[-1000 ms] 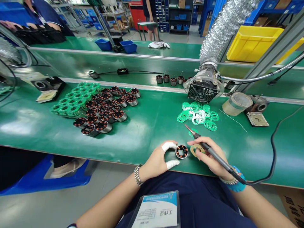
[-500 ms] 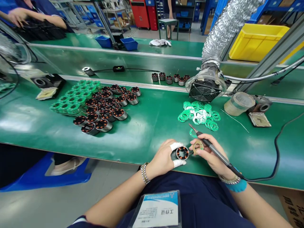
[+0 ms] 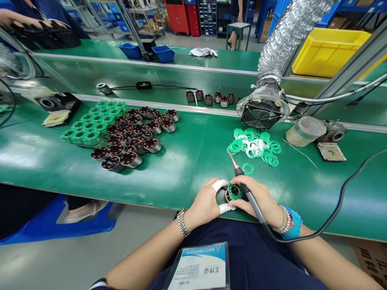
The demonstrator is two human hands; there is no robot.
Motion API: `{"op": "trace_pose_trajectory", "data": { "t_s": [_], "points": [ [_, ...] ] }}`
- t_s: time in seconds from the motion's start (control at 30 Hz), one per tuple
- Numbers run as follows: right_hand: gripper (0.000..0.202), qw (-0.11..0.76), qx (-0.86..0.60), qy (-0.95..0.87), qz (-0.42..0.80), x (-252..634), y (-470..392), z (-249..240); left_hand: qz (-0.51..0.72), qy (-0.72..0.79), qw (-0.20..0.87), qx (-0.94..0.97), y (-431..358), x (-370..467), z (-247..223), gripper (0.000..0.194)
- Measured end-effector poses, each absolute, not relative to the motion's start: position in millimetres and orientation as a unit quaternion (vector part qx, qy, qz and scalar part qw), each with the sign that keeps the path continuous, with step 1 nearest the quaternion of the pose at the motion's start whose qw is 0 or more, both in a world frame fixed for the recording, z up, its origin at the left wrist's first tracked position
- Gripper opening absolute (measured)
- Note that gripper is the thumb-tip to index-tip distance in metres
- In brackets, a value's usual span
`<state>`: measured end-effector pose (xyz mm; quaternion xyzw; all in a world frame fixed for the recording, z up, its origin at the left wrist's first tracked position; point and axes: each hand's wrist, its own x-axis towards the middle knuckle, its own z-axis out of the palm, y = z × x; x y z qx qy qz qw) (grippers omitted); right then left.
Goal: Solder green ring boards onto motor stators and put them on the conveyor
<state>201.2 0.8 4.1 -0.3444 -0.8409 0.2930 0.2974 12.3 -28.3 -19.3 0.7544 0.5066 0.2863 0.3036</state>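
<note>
The left hand (image 3: 203, 203) keeps its grip around the wound stator (image 3: 227, 196), while the right hand (image 3: 262, 197), its grip also holding the soldering iron (image 3: 252, 200), now brings the ring board (image 3: 240, 191), turned from tan to green, over it, apparently joining the parts.

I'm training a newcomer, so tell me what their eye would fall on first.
Probably the silver duct at upper right, beside the yellow bin. Then the copper-wound cores massed left on the bench. At front centre, the right hand holds a soldering iron and a green board over a single core.
</note>
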Motion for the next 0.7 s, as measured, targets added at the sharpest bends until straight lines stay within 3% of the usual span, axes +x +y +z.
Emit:
{"op": "trace_pose_trajectory", "data": {
  "t_s": [0.3,0.5,0.7],
  "points": [
    [0.045,0.256,-0.313,-0.808,0.429,201.0,9.8,3.8,0.290,0.529,0.323,0.729,-31.6,13.3,-22.9,0.043],
    [0.048,0.257,-0.307,-0.791,0.462,201.7,8.8,0.9,0.341,0.385,0.409,0.754,-32.8,0.1,-15.4,0.045],
    [0.050,0.259,-0.303,-0.811,0.428,205.2,7.3,3.3,0.389,0.405,0.364,0.743,-28.0,6.6,-18.4,0.016]
  ]
}}
